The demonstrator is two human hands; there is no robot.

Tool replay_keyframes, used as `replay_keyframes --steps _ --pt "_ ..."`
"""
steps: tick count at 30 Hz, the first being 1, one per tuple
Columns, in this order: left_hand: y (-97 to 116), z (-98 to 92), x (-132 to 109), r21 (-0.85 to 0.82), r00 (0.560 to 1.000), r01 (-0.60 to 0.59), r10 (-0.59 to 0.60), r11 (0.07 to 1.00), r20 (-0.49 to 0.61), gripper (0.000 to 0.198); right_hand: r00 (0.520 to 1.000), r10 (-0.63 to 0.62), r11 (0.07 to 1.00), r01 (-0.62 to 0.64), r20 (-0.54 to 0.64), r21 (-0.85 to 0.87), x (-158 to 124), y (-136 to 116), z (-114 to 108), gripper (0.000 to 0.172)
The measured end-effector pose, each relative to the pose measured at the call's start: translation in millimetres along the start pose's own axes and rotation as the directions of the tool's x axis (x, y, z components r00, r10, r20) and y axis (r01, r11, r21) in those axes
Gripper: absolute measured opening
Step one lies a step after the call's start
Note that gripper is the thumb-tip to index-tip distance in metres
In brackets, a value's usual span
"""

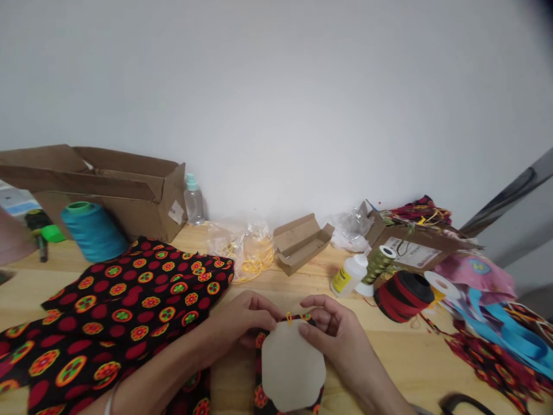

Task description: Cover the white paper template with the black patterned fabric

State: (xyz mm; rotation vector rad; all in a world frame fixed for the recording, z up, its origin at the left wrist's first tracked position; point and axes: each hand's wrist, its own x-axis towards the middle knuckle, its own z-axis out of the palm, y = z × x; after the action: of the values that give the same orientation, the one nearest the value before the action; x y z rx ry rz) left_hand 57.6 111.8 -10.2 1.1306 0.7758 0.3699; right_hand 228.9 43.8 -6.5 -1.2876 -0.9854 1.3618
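A pale, wavy-edged card (294,369) lies over a piece of black patterned fabric (260,395) at the table's near edge. A small yellow cord loop (289,317) sticks up at its top edge. My left hand (248,323) is closed at the card's upper left corner, thumb and fingers pinching the edge. On the upper right, my right hand (332,331) presses its thumb on the card, with its fingers curled behind the fabric edge. Beside my left arm spreads a large black cloth (142,305) with red and orange round motifs.
Along the wall stand a large cardboard box (108,196), a spray bottle (194,202) and a small open box (302,245). A teal thread cone (93,233) is at left. At right are a glue bottle (349,276), a red-black spool (401,297) and blue ribbon (505,331).
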Motion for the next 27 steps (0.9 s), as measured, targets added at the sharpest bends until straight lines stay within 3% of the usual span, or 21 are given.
replay_keyframes --steps 4,9,20,27 --pt "5.0 -3.5 -5.4 0.01 0.997 -0.017 0.016 1.0 0.072 0.024 0.999 -0.025 0.999 0.026 -0.037 0.034 1.8 4.1 -1.7 0.045" --pt "4.7 -6.7 -4.6 0.026 0.996 -0.026 0.023 0.999 0.087 0.017 1.0 -0.008 0.993 0.011 -0.028 0.121 2.7 7.1 -4.0 0.044" --pt "3.1 -6.6 -2.1 0.028 0.999 -0.011 0.01 1.0 0.036 0.018 0.999 0.035 0.969 -0.039 0.021 0.244 1.7 3.0 -6.4 0.036" --pt "1.5 -4.9 0.0 0.098 0.995 -0.071 0.077 0.993 -0.058 0.022 0.999 -0.006 0.991 0.001 0.039 0.132 3.6 7.8 -5.1 0.045"
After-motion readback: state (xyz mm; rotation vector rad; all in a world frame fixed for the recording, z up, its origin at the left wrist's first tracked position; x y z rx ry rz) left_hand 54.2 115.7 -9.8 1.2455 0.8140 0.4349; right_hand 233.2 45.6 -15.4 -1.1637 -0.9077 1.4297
